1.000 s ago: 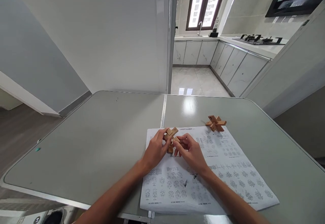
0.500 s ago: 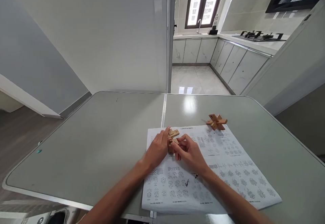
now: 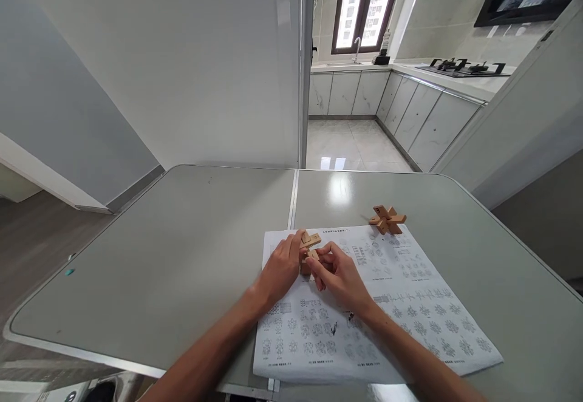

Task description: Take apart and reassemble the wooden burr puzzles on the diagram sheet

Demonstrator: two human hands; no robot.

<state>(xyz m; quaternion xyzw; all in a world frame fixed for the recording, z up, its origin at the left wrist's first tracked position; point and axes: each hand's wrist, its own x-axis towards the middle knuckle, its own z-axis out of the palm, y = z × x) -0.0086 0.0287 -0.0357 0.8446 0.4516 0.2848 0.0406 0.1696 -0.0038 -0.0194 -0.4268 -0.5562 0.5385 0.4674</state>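
Note:
Between my two hands, over the printed instruction sheet point(image 3: 387, 335), is a partly joined cluster of wooden puzzle pieces point(image 3: 310, 241). My left hand point(image 3: 283, 268) grips the cluster from the left, fingers curled over it. From the right, my right hand point(image 3: 337, 273) pinches the lower part of the cluster between thumb and fingers. The fingers hide much of the pieces, so I cannot tell how they interlock. At the sheet's top right edge stands an assembled star-shaped wooden burr puzzle point(image 3: 387, 220), apart from both hands.
The sheet lies on a grey-green table point(image 3: 182, 256) with a metal seam down its middle. A small teal bit point(image 3: 69, 272) sits near the left edge. Beyond the table are a white wall panel point(image 3: 204, 68) and a kitchen with a stove point(image 3: 464, 68).
Almost nothing differs. Both hands keep their hold on the wooden pieces with very slight finger shifts, and the view has moved a little.

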